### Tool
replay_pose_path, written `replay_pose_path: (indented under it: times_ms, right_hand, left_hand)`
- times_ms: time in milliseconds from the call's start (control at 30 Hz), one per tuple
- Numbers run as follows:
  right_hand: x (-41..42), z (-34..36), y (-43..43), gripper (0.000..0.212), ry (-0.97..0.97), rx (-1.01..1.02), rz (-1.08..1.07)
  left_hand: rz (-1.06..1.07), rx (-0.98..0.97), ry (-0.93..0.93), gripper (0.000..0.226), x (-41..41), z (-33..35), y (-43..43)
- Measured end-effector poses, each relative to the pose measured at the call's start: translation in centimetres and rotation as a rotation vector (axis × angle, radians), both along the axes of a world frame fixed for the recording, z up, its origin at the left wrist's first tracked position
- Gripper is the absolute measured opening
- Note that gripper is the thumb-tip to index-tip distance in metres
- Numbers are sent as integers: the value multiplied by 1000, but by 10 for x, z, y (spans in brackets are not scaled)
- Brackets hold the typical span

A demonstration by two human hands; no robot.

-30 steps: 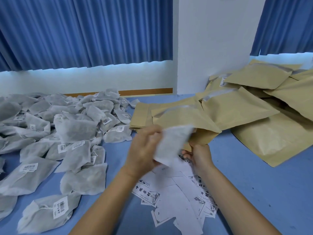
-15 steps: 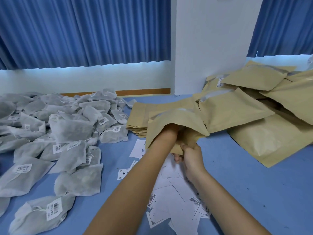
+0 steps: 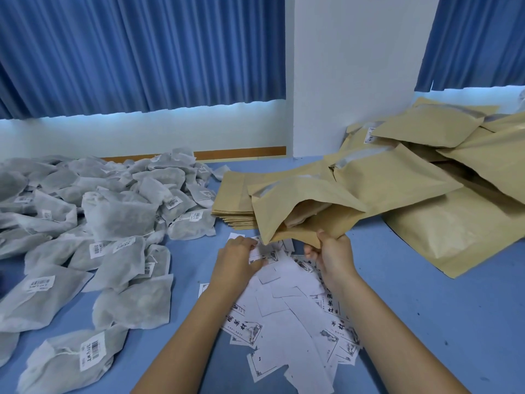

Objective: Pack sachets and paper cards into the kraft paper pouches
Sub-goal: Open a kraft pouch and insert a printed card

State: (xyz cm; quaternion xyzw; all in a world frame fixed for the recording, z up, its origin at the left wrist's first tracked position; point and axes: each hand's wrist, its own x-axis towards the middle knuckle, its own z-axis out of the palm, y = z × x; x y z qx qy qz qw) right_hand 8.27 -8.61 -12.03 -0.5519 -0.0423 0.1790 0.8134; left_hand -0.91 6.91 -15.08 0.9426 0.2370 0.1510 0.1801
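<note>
The right hand (image 3: 332, 253) was clamped on the lower lip of the open kraft paper pouch (image 3: 298, 191), a sachet (image 3: 301, 215) already inside it, while the left hand (image 3: 237, 258), just below the pouch mouth, pinched a paper card (image 3: 265, 255) on the bench (image 3: 426, 308). Judged partly complete: filled pouches (image 3: 426, 129) lay heaped right of that pouch, with many loose sachets (image 3: 119, 211) left of it and a stack of empty pouches (image 3: 233, 200) behind it.

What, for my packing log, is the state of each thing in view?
Held pouch: mouth open, a sachet inside.
Right hand: grips the held pouch's lower edge.
Left hand: pinches a paper card from the scattered cards.
Sachet pile: loose, unpacked, left.
Flat pouches: stacked, empty-looking.
Filled pouches: heaped right, bulging.
</note>
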Motion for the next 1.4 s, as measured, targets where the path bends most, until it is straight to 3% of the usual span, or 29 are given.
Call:
replay_pose_path:
  times_ms: [200, 367, 467, 567, 667, 733, 833, 933, 1000, 1133, 1200, 1267, 1333, 1400]
  right_hand:
    - [0, 1, -3, 16, 10, 30, -14]
    - [3, 3, -5, 14, 11, 62, -31]
    - [5, 5, -7, 15, 24, 88, -52]
    - [7, 5, -8, 19, 38, 95, -59]
    - [7, 4, -7, 19, 8, 64, -54]
    - [6, 2, -4, 22, -30, 34, -54]
    - [1, -3, -1, 28, -112, -70, -43]
    - [0, -5, -2, 32, -125, -174, -59]
    - [-2, -3, -1, 24, -116, -152, -49]
    - [-10, -3, 3, 15, -89, -96, 12]
    - [-9, -4, 2, 16, -68, -92, 4]
    - [-5, -4, 2, 16, -59, -77, -1]
    - [-2, -4, 1, 21, -81, -111, 6]
    - [-2, -5, 2, 25, -103, -109, 25]
  left_hand:
    - [12, -117, -173, 34, 7, -4, -3]
    - [39, -172, -346, 6, 0, 1, -2]
    - [-10, 63, -498, 3, -10, 10, -5]
    - [-181, 350, -789, 8, -22, 26, -9]
    - [-372, 484, -1006, 7, -32, 47, -29]
    - [-508, 537, -1036, 15, -26, 56, -57]
    - [-451, 582, -831, 14, 6, 60, -100]
    - [-82, 431, -265, 12, 46, 79, -110]
    - [49, 291, 26, 12, 70, 85, -99]
    - [-116, 332, 382, 35, 90, 87, -70]
    - [-171, 340, 408, 38, 86, 87, -69]
    - [-92, 289, 203, 37, 76, 83, -78]
    - [-166, 278, -169, 31, 52, 76, -88]
    - [-289, 421, -507, 33, 31, 72, -97]
